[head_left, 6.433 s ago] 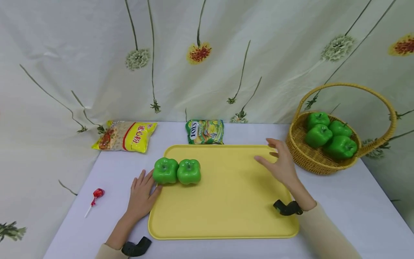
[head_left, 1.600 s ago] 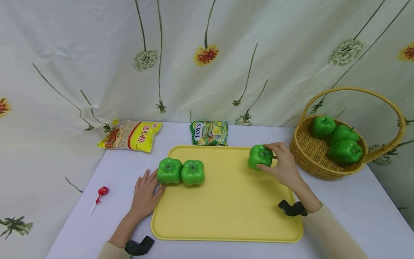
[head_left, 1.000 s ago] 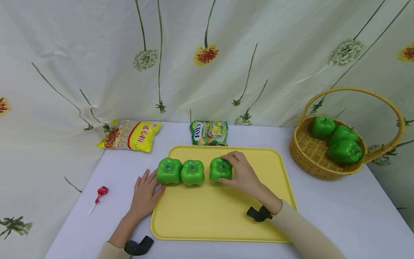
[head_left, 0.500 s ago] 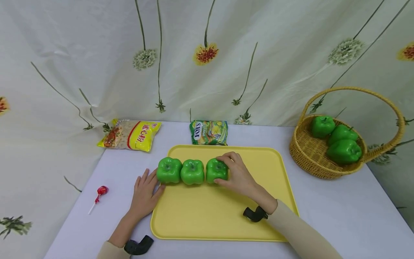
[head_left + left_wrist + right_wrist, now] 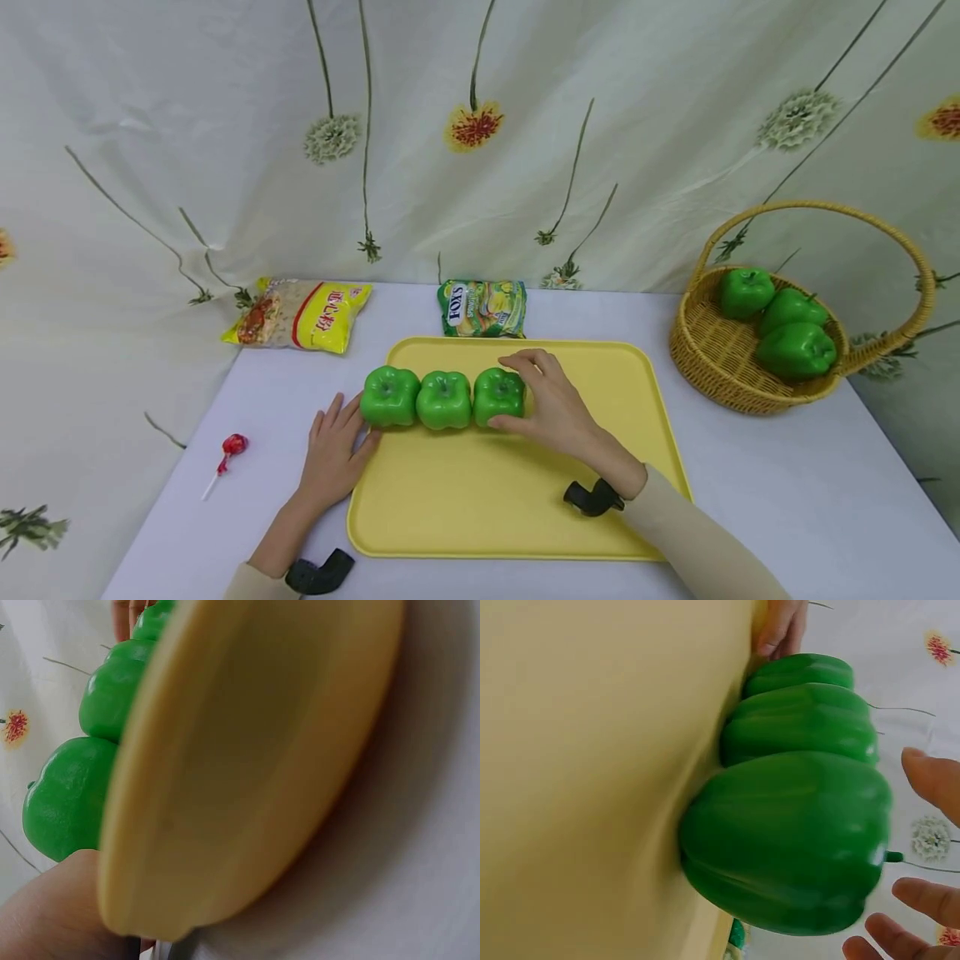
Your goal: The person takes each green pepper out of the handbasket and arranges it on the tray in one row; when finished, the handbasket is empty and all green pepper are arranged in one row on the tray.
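Note:
Three green bell peppers stand side by side in a row on the yellow tray (image 5: 517, 508): a left one (image 5: 390, 396), a middle one (image 5: 444, 400) and a right one (image 5: 498, 395). My right hand (image 5: 551, 404) is spread around the right pepper; in the right wrist view the thumb (image 5: 934, 780) and fingers stand apart from that bell pepper (image 5: 787, 844). My left hand (image 5: 332, 450) lies over the tray's left edge with extended fingers, up against the left pepper. In the left wrist view the tray's rim (image 5: 139, 810) hides most of that hand.
A wicker basket (image 5: 720, 379) with three more green peppers (image 5: 795, 350) stands at the right. Behind the tray lie a yellow food packet (image 5: 300, 317) and a green Fox's candy bag (image 5: 482, 308). A red lollipop (image 5: 232, 446) lies at the left on the white table (image 5: 787, 483).
A pepper from the basket has been carried left in my right hand and set against the middle pepper. The right fingers have now let go of it. My left hand stays in place.

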`<state>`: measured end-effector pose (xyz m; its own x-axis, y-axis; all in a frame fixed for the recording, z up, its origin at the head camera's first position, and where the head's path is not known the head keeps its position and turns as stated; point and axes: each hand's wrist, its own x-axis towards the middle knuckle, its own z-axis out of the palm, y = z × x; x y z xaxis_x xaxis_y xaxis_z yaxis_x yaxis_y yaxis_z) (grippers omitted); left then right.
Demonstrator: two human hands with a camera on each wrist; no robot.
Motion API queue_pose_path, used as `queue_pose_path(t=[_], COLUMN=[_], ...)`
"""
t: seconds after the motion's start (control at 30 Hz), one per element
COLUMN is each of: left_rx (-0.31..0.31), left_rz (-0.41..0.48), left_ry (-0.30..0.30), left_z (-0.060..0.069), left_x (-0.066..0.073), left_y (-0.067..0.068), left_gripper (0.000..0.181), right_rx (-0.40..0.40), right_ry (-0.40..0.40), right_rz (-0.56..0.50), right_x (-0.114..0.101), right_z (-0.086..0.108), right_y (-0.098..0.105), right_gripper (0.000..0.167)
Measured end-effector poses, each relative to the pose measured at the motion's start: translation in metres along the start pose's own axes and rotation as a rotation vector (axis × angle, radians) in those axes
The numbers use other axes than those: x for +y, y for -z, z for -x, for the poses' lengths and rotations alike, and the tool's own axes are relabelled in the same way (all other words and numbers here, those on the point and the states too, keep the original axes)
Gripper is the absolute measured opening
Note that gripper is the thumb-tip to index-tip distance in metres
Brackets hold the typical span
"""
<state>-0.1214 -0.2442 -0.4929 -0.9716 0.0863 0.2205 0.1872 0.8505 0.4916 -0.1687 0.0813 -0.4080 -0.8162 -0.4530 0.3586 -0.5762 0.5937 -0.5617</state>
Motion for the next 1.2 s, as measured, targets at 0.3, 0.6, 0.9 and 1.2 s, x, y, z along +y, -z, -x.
queue_pose_path(t=[0.3, 0.6, 0.9, 1.2], left_rx=[0.02, 0.018, 0.042, 0.032], left_rz=[-0.002, 0.001, -0.003, 0.006], left_ry=[-0.013, -0.01, -0.03, -0.028], left_z=[0.001, 0.0, 0.0, 0.0], left_x=[0.001, 0.001, -0.001, 0.0], left_y=[0.0, 0.0, 0.001, 0.001], left_gripper=[0.052, 0.051, 0.05, 0.05], right_rx=[0.105, 0.278, 0.422, 0.394], right_ry=[0.052, -0.083, -0.352, -0.666], right_rz=[-0.077, -0.02, 0.173, 0.264], right_x=[0.007, 0.068, 0.13, 0.167], right_z=[0.009, 0.039, 0.073, 0.093], right_y=[0.028, 0.079, 0.165, 0.222], right_gripper=[0.07, 0.062, 0.065, 0.078])
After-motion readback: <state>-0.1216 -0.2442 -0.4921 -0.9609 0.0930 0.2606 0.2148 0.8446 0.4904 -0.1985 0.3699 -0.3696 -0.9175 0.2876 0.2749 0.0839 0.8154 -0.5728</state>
